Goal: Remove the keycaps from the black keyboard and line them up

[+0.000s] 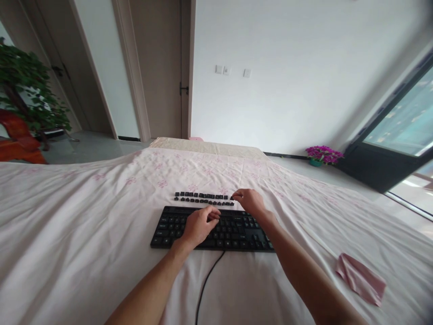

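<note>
A black computer keyboard [259, 243] lies on the pale cloth, with its cable running toward me. Just beyond it, loose black keycaps [191, 194] form two rows. My right hand [251, 201] is past the keyboard's far edge, its thumb and fingertips pinched on a keycap [232, 198] at the right end of the far row. Over the middle of the keys hovers or rests my left hand [201, 224]; which of the two I cannot tell. Its fingers are loosely bent, the thumb a little apart from them, and nothing shows between them.
The wrinkled, flower-patterned cloth [101, 225] covers the wide surface. A folded pink cloth [361, 279] lies at the right. Beyond are a plant [29, 85], an orange-red wooden piece [18, 140], doors [157, 67], a white wall and purple flowers [324, 154] on the floor.
</note>
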{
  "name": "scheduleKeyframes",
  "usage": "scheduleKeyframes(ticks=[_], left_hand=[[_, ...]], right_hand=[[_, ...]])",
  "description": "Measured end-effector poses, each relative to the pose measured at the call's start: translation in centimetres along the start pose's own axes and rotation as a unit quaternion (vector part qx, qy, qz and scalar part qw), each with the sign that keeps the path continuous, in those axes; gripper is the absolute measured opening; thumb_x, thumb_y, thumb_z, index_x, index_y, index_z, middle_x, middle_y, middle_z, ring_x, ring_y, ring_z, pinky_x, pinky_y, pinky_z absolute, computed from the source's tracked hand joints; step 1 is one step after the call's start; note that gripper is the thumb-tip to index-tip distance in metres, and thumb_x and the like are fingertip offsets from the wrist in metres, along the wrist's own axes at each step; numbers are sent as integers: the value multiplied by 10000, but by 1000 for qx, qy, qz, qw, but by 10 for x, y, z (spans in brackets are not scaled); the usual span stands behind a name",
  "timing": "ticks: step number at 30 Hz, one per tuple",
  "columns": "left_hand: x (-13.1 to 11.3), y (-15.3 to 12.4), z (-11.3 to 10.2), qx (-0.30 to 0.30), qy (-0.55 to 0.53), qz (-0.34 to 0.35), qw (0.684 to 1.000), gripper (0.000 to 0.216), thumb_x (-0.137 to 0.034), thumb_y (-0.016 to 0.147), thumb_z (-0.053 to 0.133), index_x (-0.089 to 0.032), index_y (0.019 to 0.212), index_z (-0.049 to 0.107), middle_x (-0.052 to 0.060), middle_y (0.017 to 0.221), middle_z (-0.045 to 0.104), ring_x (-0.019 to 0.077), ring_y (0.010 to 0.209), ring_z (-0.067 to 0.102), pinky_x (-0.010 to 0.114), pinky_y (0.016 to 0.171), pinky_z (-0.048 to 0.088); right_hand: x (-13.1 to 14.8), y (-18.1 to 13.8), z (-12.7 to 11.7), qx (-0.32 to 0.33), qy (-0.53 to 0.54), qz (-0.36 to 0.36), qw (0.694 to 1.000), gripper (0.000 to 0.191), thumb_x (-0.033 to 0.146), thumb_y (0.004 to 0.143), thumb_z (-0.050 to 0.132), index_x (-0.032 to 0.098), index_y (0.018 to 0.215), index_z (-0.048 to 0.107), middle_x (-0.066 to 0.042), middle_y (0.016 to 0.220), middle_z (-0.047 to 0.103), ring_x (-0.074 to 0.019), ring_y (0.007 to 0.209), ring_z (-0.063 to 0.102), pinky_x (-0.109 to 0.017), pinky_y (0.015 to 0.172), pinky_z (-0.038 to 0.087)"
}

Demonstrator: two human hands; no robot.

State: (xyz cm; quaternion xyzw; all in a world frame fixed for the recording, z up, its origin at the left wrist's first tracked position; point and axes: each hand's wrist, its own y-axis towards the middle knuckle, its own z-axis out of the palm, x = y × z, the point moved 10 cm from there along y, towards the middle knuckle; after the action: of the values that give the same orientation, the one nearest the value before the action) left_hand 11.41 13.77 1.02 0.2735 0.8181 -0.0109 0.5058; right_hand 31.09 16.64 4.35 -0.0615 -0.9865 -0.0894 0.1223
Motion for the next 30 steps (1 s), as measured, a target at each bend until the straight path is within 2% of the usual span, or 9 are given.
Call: scheduleKeyframes(ticks=[4,9,15,20,24,28,30], left_hand=[[-4,-1,-1,-2,20,6,1000,189,-170,758,578,-248,916,648,-28,872,714,130,812,654,233,768,482],[-7,-1,-2,-6,29,8,1000,167,-180,767,574,-247,898,654,-28,871,715,130,804,654,230,764,483],[-6,-2,-3,-5,37,6,999,155,-198,774,571,-247,893,657,-25,863,714,133,803,652,231,763,483],[-6,-2,-3,-7,41,11,999,158,-198,777,570,-253,897,657,-34,857,712,127,799,651,226,760,481],[-7,-2,-3,-4,41,9,999,155,-203,780,569,-248,898,658,-27,864,713,132,805,653,230,766,483],[-8,-2,-2,1,39,9,999,153,-212,787,565,-249,901,660,-22,870,714,140,811,654,237,772,485],[-7,-2,-2,2,41,6,999,151,-223,792,564,-252,905,660,-24,868,713,142,813,655,241,778,486]], right_hand=[[-6,20,15,30,-29,4,999,212,349,812,561,287,917,734,-24,871,715,-198,835,620,-256,657,361],[-8,30,28,42,-50,6,998,227,319,817,535,294,928,731,-31,894,711,-206,869,623,-265,674,368],[-11,32,34,52,-49,7,997,227,320,813,537,301,924,734,-31,905,714,-213,887,625,-266,678,375],[-11,30,34,47,-41,9,998,273,384,852,503,291,997,714,-41,969,710,-212,917,620,-262,700,385],[-11,26,17,25,-5,23,999,371,434,897,422,209,940,715,-72,913,708,-206,863,623,-259,697,395],[5,7,-21,-22,151,-17,988,517,448,959,237,198,938,690,-46,865,702,-169,826,621,-242,741,416],[14,-8,-39,-27,185,-40,981,575,462,964,185,203,882,692,-44,905,699,-175,871,613,-251,798,416]])
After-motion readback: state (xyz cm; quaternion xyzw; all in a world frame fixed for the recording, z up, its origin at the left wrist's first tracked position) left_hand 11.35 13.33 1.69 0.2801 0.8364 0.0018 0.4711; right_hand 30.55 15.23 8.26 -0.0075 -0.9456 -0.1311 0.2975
